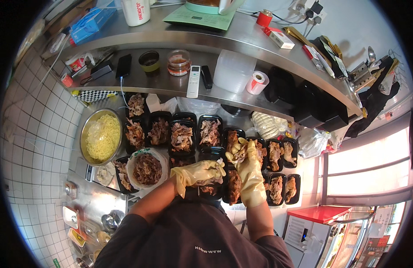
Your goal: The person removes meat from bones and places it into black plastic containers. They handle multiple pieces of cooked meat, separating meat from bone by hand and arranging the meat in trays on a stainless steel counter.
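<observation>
Both hands wear yellow rubber gloves. My right hand (250, 164) grips a piece of cooked meat (240, 155) above the black trays at the right. To its left, my left hand (206, 171) is curled low over a tray; meat shows under its fingers, but whether they grip it is hidden. Around the hands stand several black plastic trays of cooked meat, including one with shredded meat (181, 136), another tray (210, 131) behind, and one with a browned piece (276, 190). A white bowl (130, 171) of shredded meat stands left of my left hand.
A steel bowl (83, 142) of yellow noodles (104, 140) stands at the left. Above the trays runs a steel shelf (152, 83) holding a remote control (193, 82), glass jar (179, 63) and clear plastic containers (234, 72). A bag of pale food (267, 125) lies behind the right-hand trays.
</observation>
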Available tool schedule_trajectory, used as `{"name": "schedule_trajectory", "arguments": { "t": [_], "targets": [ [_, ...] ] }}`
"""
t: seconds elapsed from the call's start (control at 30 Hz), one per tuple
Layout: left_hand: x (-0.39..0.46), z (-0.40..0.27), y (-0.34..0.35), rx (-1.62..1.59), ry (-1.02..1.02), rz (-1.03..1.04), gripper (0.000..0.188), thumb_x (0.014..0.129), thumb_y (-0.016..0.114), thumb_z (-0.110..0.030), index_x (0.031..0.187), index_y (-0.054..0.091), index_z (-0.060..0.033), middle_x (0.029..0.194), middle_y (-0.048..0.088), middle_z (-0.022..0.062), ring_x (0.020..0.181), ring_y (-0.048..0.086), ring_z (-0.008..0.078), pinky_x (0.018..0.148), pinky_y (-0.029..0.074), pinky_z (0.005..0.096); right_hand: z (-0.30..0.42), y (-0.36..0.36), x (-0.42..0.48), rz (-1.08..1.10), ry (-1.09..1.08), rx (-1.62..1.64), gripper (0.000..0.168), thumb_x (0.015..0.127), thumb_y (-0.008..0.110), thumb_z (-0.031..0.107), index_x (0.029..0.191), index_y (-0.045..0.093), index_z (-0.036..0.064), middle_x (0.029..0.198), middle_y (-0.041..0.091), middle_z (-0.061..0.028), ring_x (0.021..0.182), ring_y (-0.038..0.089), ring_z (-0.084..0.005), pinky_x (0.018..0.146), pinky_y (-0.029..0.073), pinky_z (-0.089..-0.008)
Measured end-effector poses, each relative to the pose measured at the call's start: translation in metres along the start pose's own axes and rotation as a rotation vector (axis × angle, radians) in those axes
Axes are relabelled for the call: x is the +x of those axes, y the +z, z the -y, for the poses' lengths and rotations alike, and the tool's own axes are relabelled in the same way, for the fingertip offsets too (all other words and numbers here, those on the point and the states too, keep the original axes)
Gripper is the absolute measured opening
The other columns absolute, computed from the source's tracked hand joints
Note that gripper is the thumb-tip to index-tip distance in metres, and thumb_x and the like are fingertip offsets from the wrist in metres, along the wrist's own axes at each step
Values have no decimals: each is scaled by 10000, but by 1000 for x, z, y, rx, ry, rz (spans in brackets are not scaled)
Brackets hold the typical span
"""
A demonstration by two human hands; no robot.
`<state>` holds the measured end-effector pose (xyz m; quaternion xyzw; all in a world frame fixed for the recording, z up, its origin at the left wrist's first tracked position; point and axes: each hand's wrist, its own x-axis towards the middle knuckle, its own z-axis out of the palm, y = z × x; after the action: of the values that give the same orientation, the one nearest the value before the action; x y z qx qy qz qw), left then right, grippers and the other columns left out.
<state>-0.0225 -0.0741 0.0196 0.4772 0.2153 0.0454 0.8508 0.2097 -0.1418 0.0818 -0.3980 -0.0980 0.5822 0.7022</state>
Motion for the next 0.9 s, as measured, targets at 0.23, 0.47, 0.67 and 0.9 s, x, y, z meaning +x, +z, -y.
{"name": "schedule_trajectory", "arguments": {
  "t": [0.23, 0.47, 0.67, 0.9],
  "targets": [
    [-12, -14, -5, 30, 194, -98, 396, 1175, 606, 20, 1566, 615, 77, 1571, 668, 100, 1334, 754, 249, 1182, 591, 381, 3, -25, -19, 136, 119, -73, 598, 1113, 741, 68, 1679, 559, 137, 1394, 739, -156, 1093, 736, -254, 884, 640, -439],
    [-36, -40, 4, -62, 390, -180, 396, 1142, 658, 22, 1538, 669, 21, 1552, 720, 103, 1329, 746, 200, 1169, 599, 355, 0, 24, -46, 273, -224, -905, 582, 1038, 806, -59, 1584, 635, 48, 1513, 728, -66, 1406, 675, -210, 1199, 532, -363],
    [-57, -47, -6, -13, 400, -101, 305, 1153, 683, -20, 1449, 727, 41, 1543, 698, 119, 1278, 746, 202, 1109, 613, 368, 10, 47, -52, 180, -167, -1261, 519, 971, 901, 51, 1449, 699, 44, 1325, 831, -142, 1230, 787, -231, 1060, 606, -379],
    [-74, -42, -7, -196, 508, -102, 385, 1147, 730, -146, 1471, 698, 60, 1535, 708, 178, 1225, 774, 270, 1117, 616, 430, 9, 51, -56, 207, -133, -1233, 310, 943, 894, 16, 1234, 788, 10, 1244, 843, -112, 1164, 794, -222, 1027, 611, -354]
  ]
}}
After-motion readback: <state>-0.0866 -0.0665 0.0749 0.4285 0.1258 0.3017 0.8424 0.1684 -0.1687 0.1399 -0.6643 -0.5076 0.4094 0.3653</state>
